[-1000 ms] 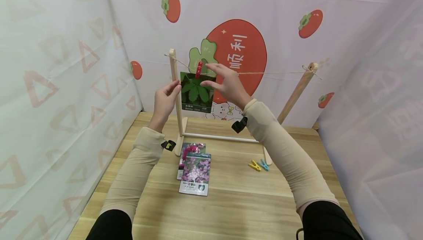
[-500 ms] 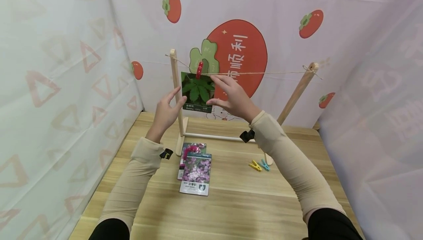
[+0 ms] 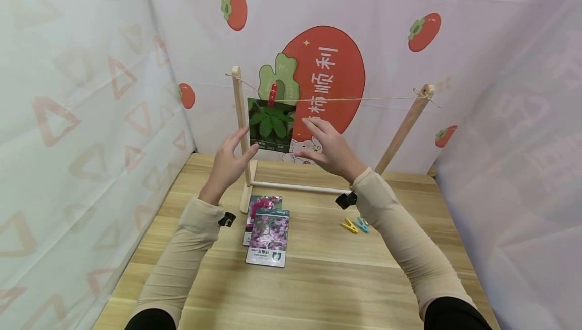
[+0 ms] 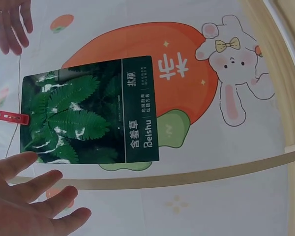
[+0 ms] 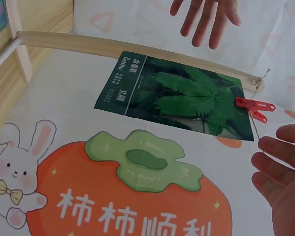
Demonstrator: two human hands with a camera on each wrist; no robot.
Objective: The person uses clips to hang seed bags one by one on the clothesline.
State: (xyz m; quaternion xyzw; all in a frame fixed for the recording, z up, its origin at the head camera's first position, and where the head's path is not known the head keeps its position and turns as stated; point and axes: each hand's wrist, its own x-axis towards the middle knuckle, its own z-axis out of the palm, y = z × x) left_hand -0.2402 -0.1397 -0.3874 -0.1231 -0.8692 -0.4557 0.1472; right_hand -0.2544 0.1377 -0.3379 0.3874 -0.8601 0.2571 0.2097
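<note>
A green seed packet (image 3: 271,127) with a leaf picture hangs from a string (image 3: 354,99), pinned at its top by a red clothespin (image 3: 273,95). My left hand (image 3: 229,162) is just left of the packet, fingers spread, in front of the wooden post. To the packet's right is my right hand (image 3: 331,149), thumb and fingers apart. In the left wrist view the packet (image 4: 88,115) hangs with its front fully showing. The right wrist view shows the red clothespin (image 5: 254,105) over the packet's top edge, with neither hand gripping it.
Two flower seed packets (image 3: 268,236) overlap on the wooden table (image 3: 318,289). A yellow clothespin (image 3: 349,226) and a blue clothespin (image 3: 361,224) lie beside the right arm. The string's ends are tied to a left post (image 3: 240,112) and a right post (image 3: 403,130).
My right hand has come away from beside the red clothespin, moving down and right. My left hand has moved lower with its fingers spreading. The packet hangs in nearly the same place.
</note>
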